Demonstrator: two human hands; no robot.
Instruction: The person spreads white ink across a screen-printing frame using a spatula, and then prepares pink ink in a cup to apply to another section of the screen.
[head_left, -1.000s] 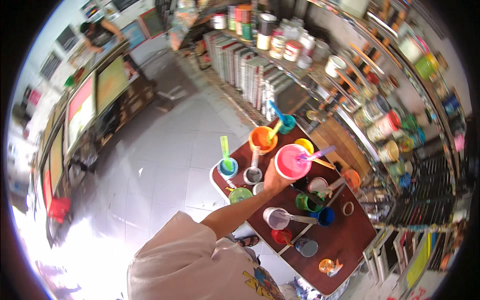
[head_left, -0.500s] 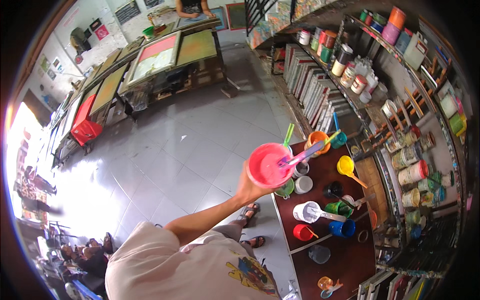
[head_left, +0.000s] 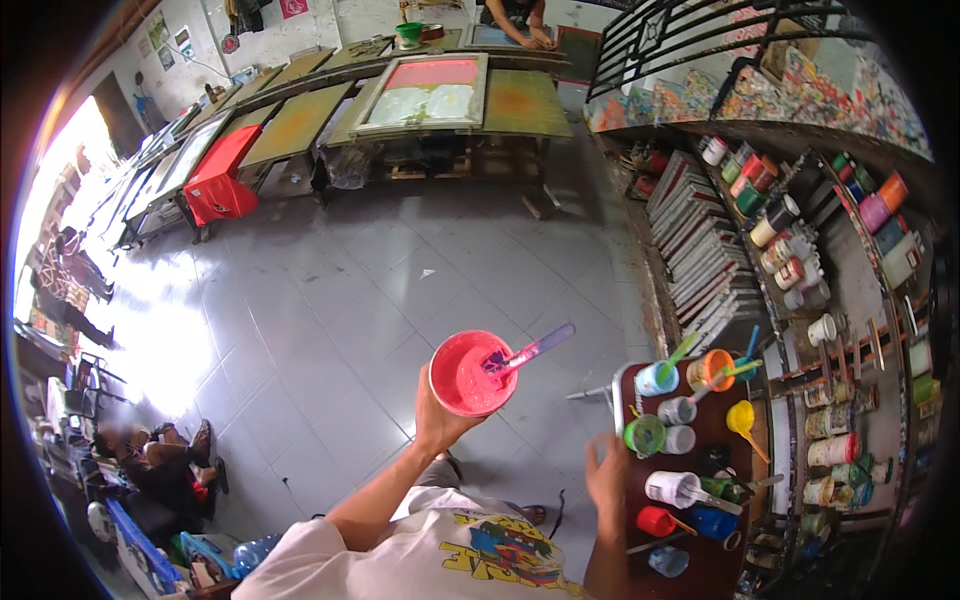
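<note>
My left hand [head_left: 440, 425] is wrapped round a tub of pink-red paint [head_left: 463, 380], held over the floor in front of my body. A spatula with a purplish handle [head_left: 540, 345] leans out of the tub to the right, its end smeared with dark purple in the paint. My right hand [head_left: 606, 475] is beside the left edge of the dark red table [head_left: 655, 590], close to a green-stained tub [head_left: 645, 436]. Its fingers look loosely apart and slightly blurred, with nothing seen in them. Near it stand a white tub with a spatula [head_left: 672, 488] and a red cup [head_left: 655, 520].
More paint tubs, among them an orange one [head_left: 710, 370] and a yellow one [head_left: 740, 415], crowd the table. Shelves of jars [head_left: 830, 450] and stacked frames [head_left: 700, 250] line the right. Printing tables [head_left: 520, 105] stand far ahead, with another person's hands [head_left: 540, 38] behind.
The view has turned to the right. My left hand still holds the paint tub, now lower and further left in the picture. My right hand has come into view by the table.
</note>
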